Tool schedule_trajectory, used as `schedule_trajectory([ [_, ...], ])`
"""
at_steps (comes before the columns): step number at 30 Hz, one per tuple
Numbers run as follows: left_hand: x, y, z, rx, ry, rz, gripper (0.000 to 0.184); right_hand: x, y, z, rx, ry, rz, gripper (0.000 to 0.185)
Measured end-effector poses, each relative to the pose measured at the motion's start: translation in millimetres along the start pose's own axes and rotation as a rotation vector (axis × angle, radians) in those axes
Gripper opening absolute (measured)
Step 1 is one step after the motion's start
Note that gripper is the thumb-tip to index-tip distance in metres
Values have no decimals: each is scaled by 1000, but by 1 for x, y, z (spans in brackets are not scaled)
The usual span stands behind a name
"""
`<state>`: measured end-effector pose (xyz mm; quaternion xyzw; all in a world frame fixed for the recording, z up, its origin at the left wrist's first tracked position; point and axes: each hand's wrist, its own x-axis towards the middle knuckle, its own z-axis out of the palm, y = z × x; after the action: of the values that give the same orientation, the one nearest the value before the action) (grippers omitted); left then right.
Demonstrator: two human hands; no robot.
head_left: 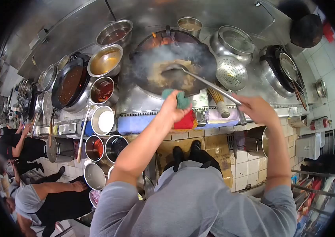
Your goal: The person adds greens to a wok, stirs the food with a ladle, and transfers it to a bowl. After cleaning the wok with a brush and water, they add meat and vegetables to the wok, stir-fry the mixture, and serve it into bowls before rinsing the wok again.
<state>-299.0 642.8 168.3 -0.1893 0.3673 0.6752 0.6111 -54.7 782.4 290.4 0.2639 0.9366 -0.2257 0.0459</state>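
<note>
My left grip (173, 107) pinches the cloth (183, 101) nearest me at the wok (206, 59); my right grip (256, 109) clasps the ladle (211, 85): likely stirring, which wants steadiness.

So the counter (254, 94) was all shiny steel, and pretty packed tbh. A big black wok (207, 73) sat in the middle, with a small pot (189, 26) behind it. Off to the left were two steel bowls (105, 62), the nearer one with orange-ish liquid, then a pot of red stuff (103, 91) and another wok (71, 85) full of brown sauce. On the right there was a strainer (231, 74) just beside the wok, and blue (136, 125) and red cloths (184, 121) lined the front edge.
</note>
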Motion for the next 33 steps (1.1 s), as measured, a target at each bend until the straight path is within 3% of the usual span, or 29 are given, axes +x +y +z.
schedule_trajectory([
  [3, 56, -15, -47, 44, -40, 52, 13, 44, -1, 33, -51, 93, -63, 47],
  [6, 50, -59, -90, 145, 55, 86, 11, 47, -11, 38, 2, 169, -7, 46],
  [9, 35, -64, -89, 273, 126, -68, 10, 29, -25, 26, 63, 246, -74, 45],
  [13, 37, -17, -33, -76, 12, 129, 10, -14, -36, 7, 101, 107, 0, 44],
  [15, 29, -11, -32, -36, -27, 99, 12, -37, -38, -16, 80, 84, -33, 45],
  [17, -2, -21, -28, 67, -33, 61, 14, -58, -46, -44, 28, -131, 44, 46],
  [20, -18, -10, -9, 54, -3, 56, 14, -50, -59, -51, -52, -193, 172, 48],
  [22, 3, 5, -4, 55, -25, 36, 17, -20, -28, -13, -69, 9, -36, 46],
  [24, 20, -8, -26, 110, -43, 44, 16, 16, -14, 23, -145, 93, -67, 43],
  [27, 50, -46, -81, 194, 22, 47, 13, 29, -38, 39, -68, 144, 61, 43],
  [29, 62, -62, -109, 240, 90, -78, 13, 19, -40, 40, -38, 178, 42, 44],
  [32, 51, -61, -93, 113, -48, 7, 12, 4, -37, 35, 15, 198, -5, 45],
  [33, 34, -50, -64, 104, 61, 84, 12, -2, -35, 34, 44, 181, -24, 46],
])
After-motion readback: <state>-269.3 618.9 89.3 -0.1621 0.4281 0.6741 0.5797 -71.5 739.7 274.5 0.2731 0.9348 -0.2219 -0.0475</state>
